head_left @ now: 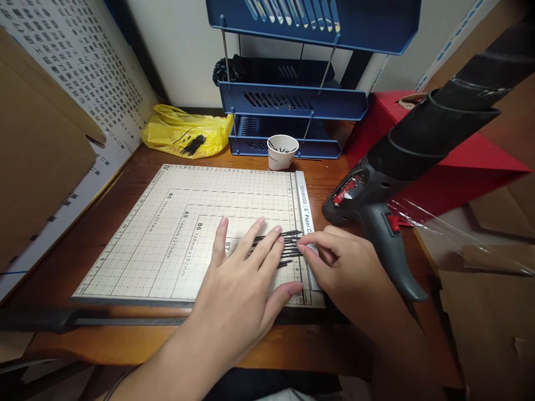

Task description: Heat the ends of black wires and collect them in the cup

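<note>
My left hand (pixel 246 267) lies with fingers spread on the paper cutter's gridded board (pixel 167 245), its fingertips over several thin black strips (pixel 291 250). They lie roughly side by side, running toward the ruler edge (pixel 307 211) on the right of the board. Thumb and forefinger of my right hand (pixel 338 256) are pinched together at the right ends of these strips, next to the ruler edge. One strip's end appears to be between those fingertips. Part of the strips is hidden under my left fingers.
A paper cup (pixel 283 159) of black pieces stands behind the board. More lie on a yellow plastic bag (pixel 159 131). Blue shelf trays (pixel 292 101) rise at the back. A black heat gun (pixel 376 189) and a red box (pixel 460 178) are at right; the cutter's handle (pixel 37 320) is front left.
</note>
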A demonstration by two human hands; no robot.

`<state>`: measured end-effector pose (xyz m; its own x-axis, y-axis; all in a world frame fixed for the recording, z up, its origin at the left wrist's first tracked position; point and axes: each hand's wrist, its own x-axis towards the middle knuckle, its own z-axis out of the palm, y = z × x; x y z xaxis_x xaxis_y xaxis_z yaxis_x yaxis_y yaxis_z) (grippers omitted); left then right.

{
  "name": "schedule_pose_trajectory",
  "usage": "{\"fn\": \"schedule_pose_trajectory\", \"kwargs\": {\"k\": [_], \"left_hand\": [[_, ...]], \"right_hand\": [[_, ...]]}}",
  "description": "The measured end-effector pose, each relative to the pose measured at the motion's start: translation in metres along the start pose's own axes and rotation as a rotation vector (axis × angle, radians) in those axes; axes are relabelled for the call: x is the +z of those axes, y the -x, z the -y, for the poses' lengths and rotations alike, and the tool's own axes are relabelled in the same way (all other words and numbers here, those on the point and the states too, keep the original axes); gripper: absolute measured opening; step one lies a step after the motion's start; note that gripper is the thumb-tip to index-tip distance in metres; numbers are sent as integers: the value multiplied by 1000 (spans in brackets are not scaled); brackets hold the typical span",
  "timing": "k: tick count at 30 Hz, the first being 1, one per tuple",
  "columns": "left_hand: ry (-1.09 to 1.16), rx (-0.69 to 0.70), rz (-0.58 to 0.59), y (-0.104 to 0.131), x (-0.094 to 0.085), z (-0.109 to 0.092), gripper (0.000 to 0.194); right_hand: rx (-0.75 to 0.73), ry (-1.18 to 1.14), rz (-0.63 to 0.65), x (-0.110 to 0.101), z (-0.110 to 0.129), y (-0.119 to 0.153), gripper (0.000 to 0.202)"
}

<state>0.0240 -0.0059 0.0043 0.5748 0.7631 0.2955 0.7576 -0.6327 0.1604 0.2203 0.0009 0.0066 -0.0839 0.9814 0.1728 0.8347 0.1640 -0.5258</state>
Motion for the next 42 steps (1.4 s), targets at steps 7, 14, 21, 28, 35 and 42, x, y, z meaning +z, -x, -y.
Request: {"fn": "schedule_pose_trajectory", "kwargs": {"k": [7, 14, 21, 28, 35, 42], "left_hand": [[-9, 4, 0, -1, 3, 1, 58], [22, 31, 44, -5, 7, -6, 58], [-1, 1, 24, -13, 9, -5, 64], [-13, 3, 5, 4, -1, -3, 59], [-36, 5, -22, 31, 2, -9, 52], [1, 33, 15, 10, 4, -12, 57]], "right_hand": [[1, 13, -23, 2, -1, -2, 16], [-20, 9, -85, 1, -2, -3, 14], [-4, 9, -181, -4, -7, -4, 12], [-3, 1, -94, 2, -1, -20, 17], [35, 12, -46, 7, 0, -22, 13], [29, 8, -69, 4, -1, -24, 15]]}}
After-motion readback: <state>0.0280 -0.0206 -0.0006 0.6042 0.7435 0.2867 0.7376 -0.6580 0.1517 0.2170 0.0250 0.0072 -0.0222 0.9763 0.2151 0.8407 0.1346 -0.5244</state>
